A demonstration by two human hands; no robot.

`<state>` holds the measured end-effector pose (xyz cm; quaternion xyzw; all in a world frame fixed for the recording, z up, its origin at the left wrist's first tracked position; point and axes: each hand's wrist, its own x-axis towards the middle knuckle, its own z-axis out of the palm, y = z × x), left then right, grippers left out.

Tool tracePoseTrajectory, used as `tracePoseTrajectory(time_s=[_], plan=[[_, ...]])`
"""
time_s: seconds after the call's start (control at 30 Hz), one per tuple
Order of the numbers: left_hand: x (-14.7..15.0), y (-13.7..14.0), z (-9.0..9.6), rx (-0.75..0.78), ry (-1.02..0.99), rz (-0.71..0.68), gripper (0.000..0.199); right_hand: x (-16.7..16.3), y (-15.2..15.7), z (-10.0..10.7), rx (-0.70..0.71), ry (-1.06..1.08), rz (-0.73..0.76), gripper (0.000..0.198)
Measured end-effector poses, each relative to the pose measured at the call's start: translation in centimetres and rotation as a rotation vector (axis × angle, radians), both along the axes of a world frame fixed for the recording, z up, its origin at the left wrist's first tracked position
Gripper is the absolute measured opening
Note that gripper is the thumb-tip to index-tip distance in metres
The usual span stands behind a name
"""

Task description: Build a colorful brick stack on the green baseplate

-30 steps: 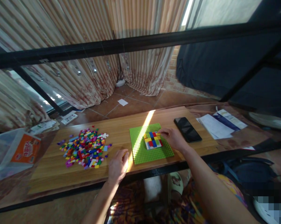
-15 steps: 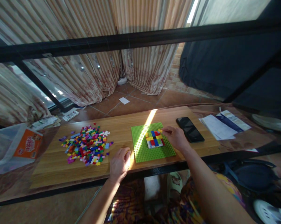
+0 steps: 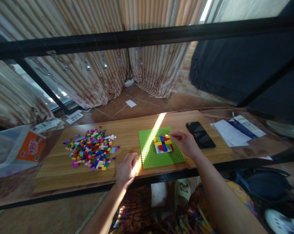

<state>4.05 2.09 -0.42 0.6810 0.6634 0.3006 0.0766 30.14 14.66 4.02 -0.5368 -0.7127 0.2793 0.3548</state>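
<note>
A block of red, blue and yellow toy bricks (image 3: 164, 145) on a white base stands on the green studded baseplate (image 3: 150, 161). My right hand (image 3: 184, 142) reaches in from the right, thumb and fingertips pinched on a small yellow brick (image 3: 167, 136) at the block's far right corner. Whether that brick touches the block I cannot tell. Left of the baseplate, my left hand (image 3: 126, 170) rests at the table's near edge, fingers curled closed; what they hold, if anything, is hidden. Farther left lies a pile of loose coloured bricks (image 3: 92, 150).
A black phone (image 3: 200, 135) lies right of the baseplate on the wooden board (image 3: 127, 125), with papers (image 3: 231, 132) beyond it. At the far left stands a clear plastic box (image 3: 9, 149) with an orange label. A dark rail (image 3: 93, 42) crosses beyond the table.
The view has shifted slightly. My right hand has brought the yellow brick a little closer over the block's far right corner. My left hand stays in place, fingers still curled.
</note>
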Motion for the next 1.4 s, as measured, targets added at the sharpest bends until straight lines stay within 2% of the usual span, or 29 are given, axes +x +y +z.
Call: tracePoseTrajectory(time_s=[0.3, 0.73, 1.03, 1.4], plan=[[0.1, 0.0, -0.1, 0.02, 0.021, -0.01, 0.024, 2.1, -1.3, 0.7, -0.024, -0.117, 0.033, 0.016], [0.1, 0.0, 0.0, 0.018, 0.043, -0.013, 0.023, 1.8, -2.9, 0.6, 0.007, -0.287, 0.048, 0.013], [0.1, 0.0, -0.1, 0.023, 0.053, -0.018, 0.023, 1.2, -3.3, 0.4, -0.056, -0.296, 0.142, 0.011], [0.2, 0.0, 0.1, 0.057, 0.057, -0.025, 0.021, 1.0, -3.5, 0.7, -0.061, -0.314, 0.154, 0.012]])
